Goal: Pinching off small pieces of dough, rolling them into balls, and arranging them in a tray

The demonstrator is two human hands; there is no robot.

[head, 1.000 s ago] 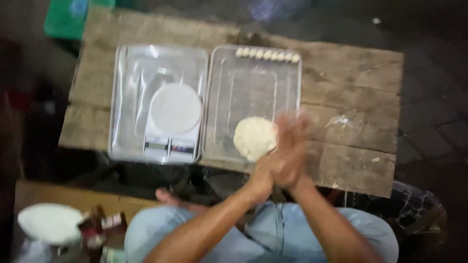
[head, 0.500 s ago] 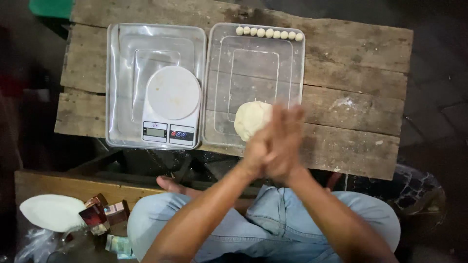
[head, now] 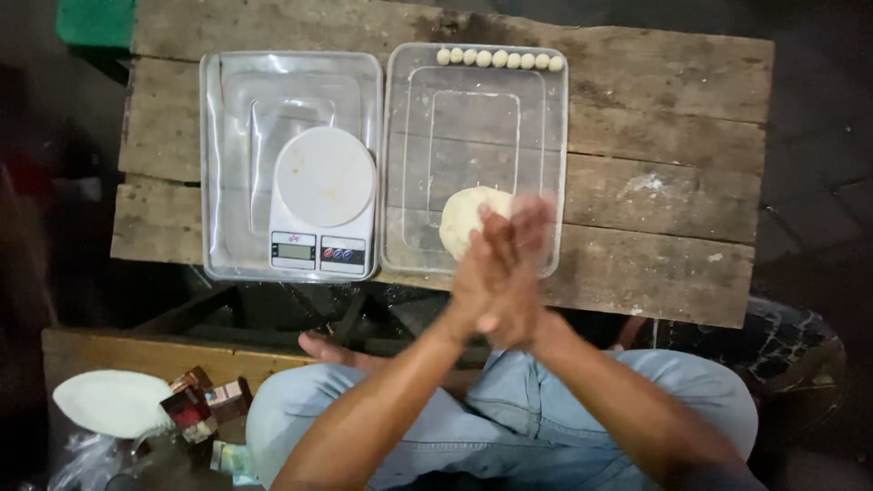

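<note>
We press our left hand [head: 480, 277] and right hand [head: 520, 273] flat together, fingers straight, their contents hidden, near the dough lump [head: 466, 216] in the clear tray [head: 400, 164].

— What colours are on the wooden table [head: 673, 109]?
— Weathered grey-brown planks. Two clear trays [head: 546, 136]; a white scale [head: 325, 200] with red and blue buttons.
— The dough?
— The lump [head: 462, 216] and the row of small balls [head: 498, 58] are pale cream.
— Elsewhere?
— Light blue jeans [head: 546, 400], a white plate [head: 109, 402], a green crate [head: 91, 20]
</note>
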